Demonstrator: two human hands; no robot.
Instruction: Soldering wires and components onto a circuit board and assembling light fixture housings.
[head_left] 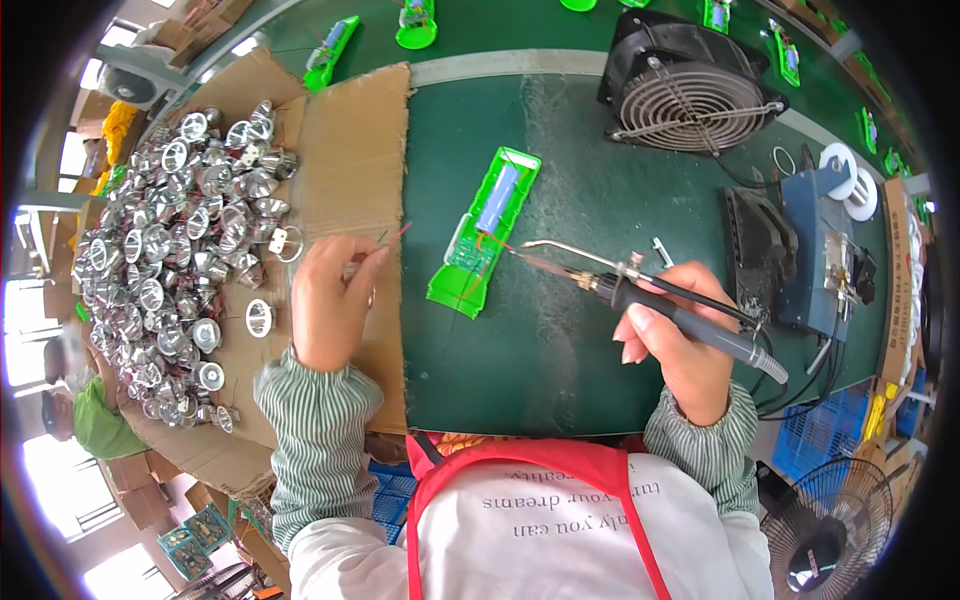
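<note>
My right hand point(685, 335) grips a soldering iron point(690, 325) with a thin metal feed tube point(580, 250) clamped along it. Its tip points left, close to the green plastic housing point(465, 290) lying tilted on the bench; whether it touches a wire there I cannot tell. Inside the housing sit a blue cylindrical battery point(497, 200), a small green circuit board point(472, 252) and thin red wires. My left hand point(335, 300) is closed over the cardboard's right edge, with a red wire point(404, 230) and a dark one sticking out. Something shiny, apparently a reflector lamp, is mostly hidden in its fingers.
Many silvery reflector lamps point(175, 250) are heaped on the cardboard point(350, 150) at left. A black fan point(690, 95) stands far right, before a blue soldering machine point(810, 250) with a solder spool point(850, 185). More green housings point(330, 55) lie on the far bench.
</note>
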